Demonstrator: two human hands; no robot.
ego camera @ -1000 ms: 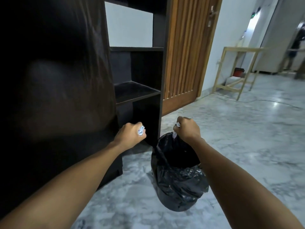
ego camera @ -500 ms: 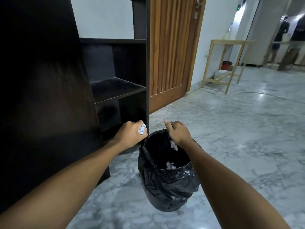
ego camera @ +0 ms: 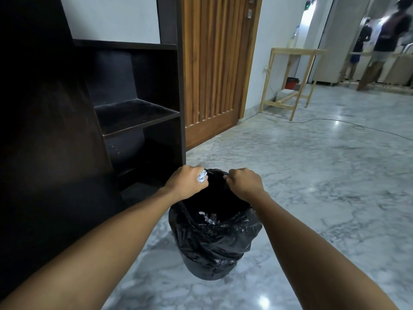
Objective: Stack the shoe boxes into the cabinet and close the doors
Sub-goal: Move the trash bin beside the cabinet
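Though bag-lined, bin [ego camera: 210,262] w/ crumpled paper [ego camera: 207,218]

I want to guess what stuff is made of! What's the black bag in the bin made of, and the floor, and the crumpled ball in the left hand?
The black bag looks like thin glossy plastic: it wrinkles and shines. The floor seems polished marble or stone, grey-veined with light reflections. The crumpled ball looks like paper or foil, whitish and creased; hard to tell which.
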